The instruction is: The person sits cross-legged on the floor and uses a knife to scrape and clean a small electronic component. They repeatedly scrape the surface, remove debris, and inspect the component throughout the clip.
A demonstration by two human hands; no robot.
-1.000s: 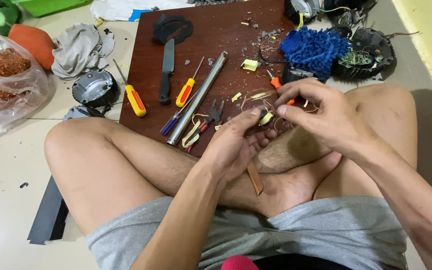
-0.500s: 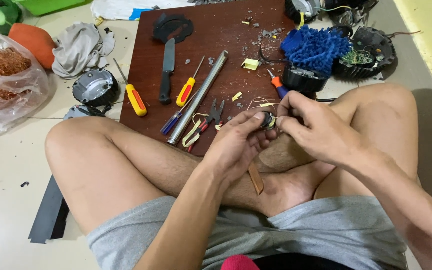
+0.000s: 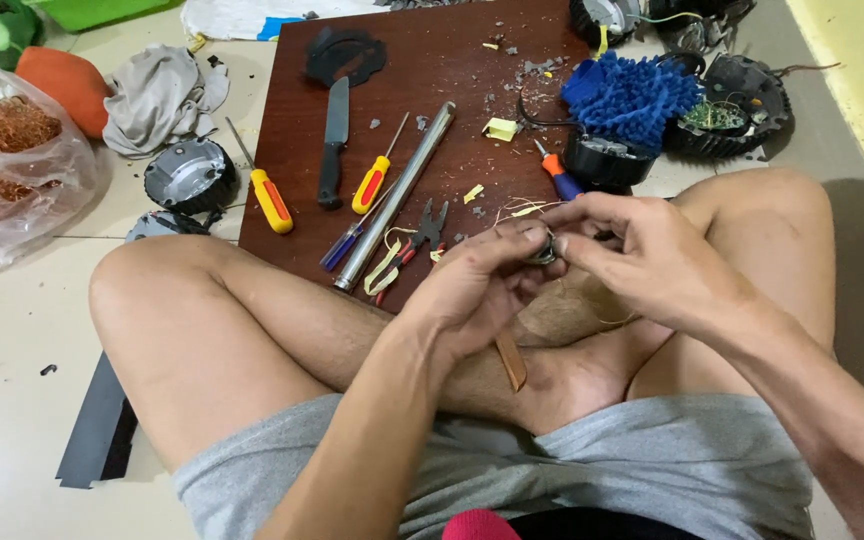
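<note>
Small dark metal part (image 3: 544, 250) is pinched between my left hand (image 3: 472, 290) and right hand (image 3: 642, 260), fingers closed round it over my crossed legs, so it's mostly hidden. Pliers (image 3: 430, 225), steel tube (image 3: 397, 195), knife (image 3: 332, 145) on brown board (image 3: 452, 60) just beyond.

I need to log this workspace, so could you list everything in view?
dark red wooden board: one, on floor
black-handled knife: one, on board
yellow-handled screwdrivers: two, one at the board's left edge, one on it
long metal tube: one, silver, on board
pliers: one, on board
blue fluffy cloth: one, board's right
clear bag of copper wire: one, far left
grey rag: one, upper left
small metal part: one, between both hands
left hand: pinching part
right hand: pinching part
</note>
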